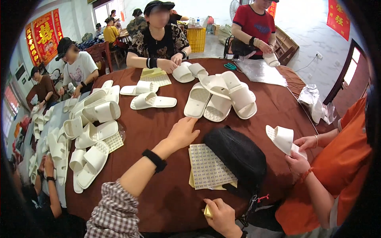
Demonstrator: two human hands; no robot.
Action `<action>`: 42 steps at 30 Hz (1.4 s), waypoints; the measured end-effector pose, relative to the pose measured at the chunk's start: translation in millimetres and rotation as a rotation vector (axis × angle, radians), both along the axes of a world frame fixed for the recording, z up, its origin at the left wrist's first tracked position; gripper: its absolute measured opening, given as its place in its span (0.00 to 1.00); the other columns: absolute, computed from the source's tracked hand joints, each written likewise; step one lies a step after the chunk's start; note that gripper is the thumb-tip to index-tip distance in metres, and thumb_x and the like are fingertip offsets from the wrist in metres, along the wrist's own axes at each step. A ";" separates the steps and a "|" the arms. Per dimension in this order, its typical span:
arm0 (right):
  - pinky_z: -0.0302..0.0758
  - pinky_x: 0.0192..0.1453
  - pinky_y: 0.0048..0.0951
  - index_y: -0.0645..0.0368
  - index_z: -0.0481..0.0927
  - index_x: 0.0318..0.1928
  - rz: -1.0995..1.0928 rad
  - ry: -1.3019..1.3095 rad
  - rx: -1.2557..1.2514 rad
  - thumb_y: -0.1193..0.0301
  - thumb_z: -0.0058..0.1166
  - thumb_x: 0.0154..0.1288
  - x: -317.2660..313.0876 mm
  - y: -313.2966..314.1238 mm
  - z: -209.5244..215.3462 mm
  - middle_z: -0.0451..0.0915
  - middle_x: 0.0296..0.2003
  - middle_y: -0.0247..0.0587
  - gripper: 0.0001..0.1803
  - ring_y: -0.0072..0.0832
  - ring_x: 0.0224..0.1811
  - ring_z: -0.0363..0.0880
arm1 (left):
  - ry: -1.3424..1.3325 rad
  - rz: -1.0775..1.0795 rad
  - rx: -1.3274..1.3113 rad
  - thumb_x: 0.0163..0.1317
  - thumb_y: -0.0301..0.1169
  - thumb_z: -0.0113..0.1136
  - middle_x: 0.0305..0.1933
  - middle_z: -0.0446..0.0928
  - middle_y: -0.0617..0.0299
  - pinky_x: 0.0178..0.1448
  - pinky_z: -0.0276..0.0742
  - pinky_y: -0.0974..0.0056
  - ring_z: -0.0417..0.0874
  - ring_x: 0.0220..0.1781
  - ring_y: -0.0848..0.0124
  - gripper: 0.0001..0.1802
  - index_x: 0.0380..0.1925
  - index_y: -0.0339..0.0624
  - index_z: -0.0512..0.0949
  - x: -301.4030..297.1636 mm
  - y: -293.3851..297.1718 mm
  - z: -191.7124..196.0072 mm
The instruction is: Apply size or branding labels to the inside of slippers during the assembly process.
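My left hand (181, 134) reaches over the brown-covered table with its fingers apart. Its fingertips are at the near edge of a pile of white slide slippers (197, 99); I cannot tell whether they touch. Low in the view, my right hand (223, 217) is closed on a small yellow piece (208, 211), mostly hidden by the fingers. Between my hands and the black cap (238, 156) lies a sheet of small printed stickers (208, 166), partly covered by the cap.
More white slippers (93, 164) line the table's left side. Across the table a person handles slippers by another sticker sheet (156, 77). At right, someone in orange holds a slipper (281, 139). Green scissors (231, 67) lie near clear plastic bags (262, 72) at the far edge.
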State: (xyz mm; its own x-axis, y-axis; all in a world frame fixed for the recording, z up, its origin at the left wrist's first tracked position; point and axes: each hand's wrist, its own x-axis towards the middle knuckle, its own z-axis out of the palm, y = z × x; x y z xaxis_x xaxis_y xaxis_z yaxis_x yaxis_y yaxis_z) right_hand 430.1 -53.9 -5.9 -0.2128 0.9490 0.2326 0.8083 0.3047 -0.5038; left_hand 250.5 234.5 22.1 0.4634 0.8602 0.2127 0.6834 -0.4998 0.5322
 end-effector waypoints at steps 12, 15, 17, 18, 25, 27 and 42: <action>0.76 0.31 0.36 0.53 0.79 0.53 -0.090 -0.014 0.168 0.73 0.61 0.54 -9.5 2.0 -17.4 0.74 0.34 0.42 0.22 0.39 0.29 0.78 | 0.512 0.363 0.366 0.62 0.40 0.62 0.61 0.71 0.31 0.47 0.84 0.46 0.80 0.55 0.37 0.36 0.68 0.37 0.66 57.1 95.0 -80.9; 0.77 0.31 0.37 0.53 0.79 0.52 -0.091 0.001 0.156 0.72 0.61 0.55 -9.0 2.4 -12.3 0.74 0.34 0.41 0.21 0.39 0.29 0.78 | 0.687 0.381 0.535 0.66 0.34 0.55 0.51 0.78 0.36 0.35 0.86 0.53 0.86 0.42 0.42 0.31 0.67 0.30 0.66 51.1 104.3 -81.3; 0.77 0.31 0.37 0.53 0.79 0.52 -0.102 -0.007 0.158 0.72 0.61 0.57 -8.4 3.4 -15.0 0.74 0.34 0.41 0.20 0.39 0.29 0.79 | 0.646 0.345 0.638 0.67 0.29 0.51 0.39 0.82 0.44 0.26 0.84 0.60 0.88 0.28 0.50 0.21 0.56 0.26 0.71 38.1 98.2 -68.2; 0.77 0.31 0.37 0.53 0.79 0.52 -0.106 -0.012 0.164 0.71 0.61 0.58 -9.0 3.6 -16.5 0.74 0.34 0.41 0.19 0.39 0.29 0.79 | 0.564 0.296 0.532 0.65 0.29 0.54 0.39 0.82 0.45 0.26 0.84 0.61 0.89 0.31 0.54 0.18 0.52 0.27 0.73 31.2 91.8 -58.5; 0.77 0.33 0.37 0.52 0.79 0.52 -0.074 0.003 0.163 0.70 0.63 0.59 -6.2 4.7 -13.2 0.75 0.35 0.41 0.19 0.40 0.31 0.79 | 0.621 0.252 0.707 0.63 0.29 0.57 0.26 0.80 0.61 0.22 0.79 0.67 0.85 0.20 0.69 0.05 0.34 0.39 0.73 -41.4 -4.3 1.3; 0.77 0.33 0.38 0.52 0.78 0.53 -0.069 -0.003 0.141 0.70 0.63 0.60 -3.2 3.5 -12.3 0.75 0.36 0.41 0.19 0.40 0.31 0.80 | 0.602 0.272 0.696 0.63 0.30 0.58 0.24 0.78 0.61 0.22 0.79 0.64 0.84 0.20 0.66 0.06 0.35 0.41 0.73 -54.4 -38.5 10.0; 0.77 0.32 0.40 0.54 0.80 0.49 -0.049 -0.055 0.039 0.69 0.67 0.56 -13.2 8.6 -4.7 0.76 0.35 0.43 0.20 0.44 0.31 0.80 | 0.537 0.101 0.036 0.61 0.46 0.64 0.20 0.76 0.59 0.22 0.76 0.64 0.80 0.17 0.65 0.27 0.53 0.37 0.80 -132.0 -262.8 55.5</action>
State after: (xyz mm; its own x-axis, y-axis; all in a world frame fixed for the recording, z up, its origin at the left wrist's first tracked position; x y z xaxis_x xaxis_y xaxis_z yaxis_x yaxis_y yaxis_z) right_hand 417.0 -45.3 -10.6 -0.1800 0.9490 0.2588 0.8487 0.2829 -0.4470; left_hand 118.5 -28.3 77.6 0.4301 0.9028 -0.0009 0.9000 -0.4287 0.0791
